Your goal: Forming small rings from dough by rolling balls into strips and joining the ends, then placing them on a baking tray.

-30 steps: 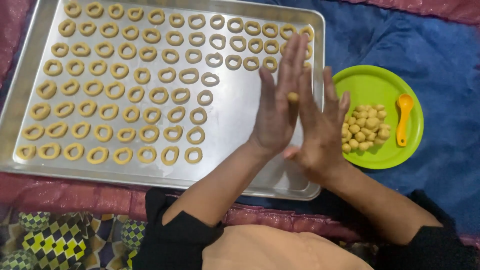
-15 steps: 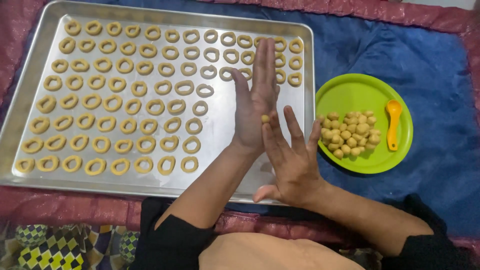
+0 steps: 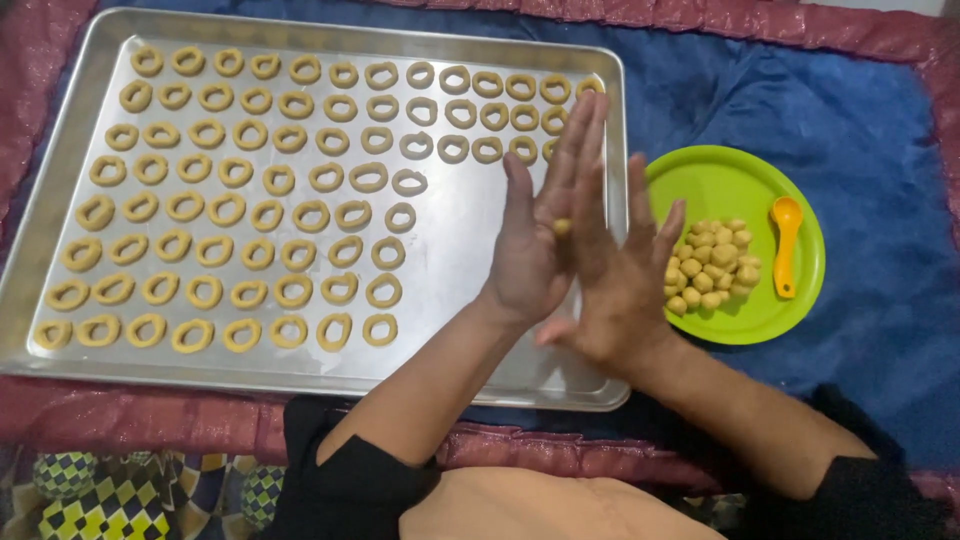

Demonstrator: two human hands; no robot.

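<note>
My left hand (image 3: 540,235) and my right hand (image 3: 620,275) are pressed palm to palm above the right end of a metal baking tray (image 3: 470,270). A small piece of yellow dough (image 3: 562,227) shows between the palms. Fingers of both hands are straight and spread. Several dough rings (image 3: 250,215) lie in rows over the left and upper parts of the tray. To the right, a green plate (image 3: 735,180) holds a heap of small dough balls (image 3: 712,265) and an orange spoon (image 3: 786,245).
The tray and plate rest on a blue cloth (image 3: 860,130) with a dark red border (image 3: 120,415). A checkered green and yellow fabric (image 3: 130,490) lies at the bottom left. Black sleeves cover both forearms near the frame's bottom.
My hands have slid against each other, rolling the dough piece between the palms: the right hand moved back up along the left. The tray and plate stay put.
</note>
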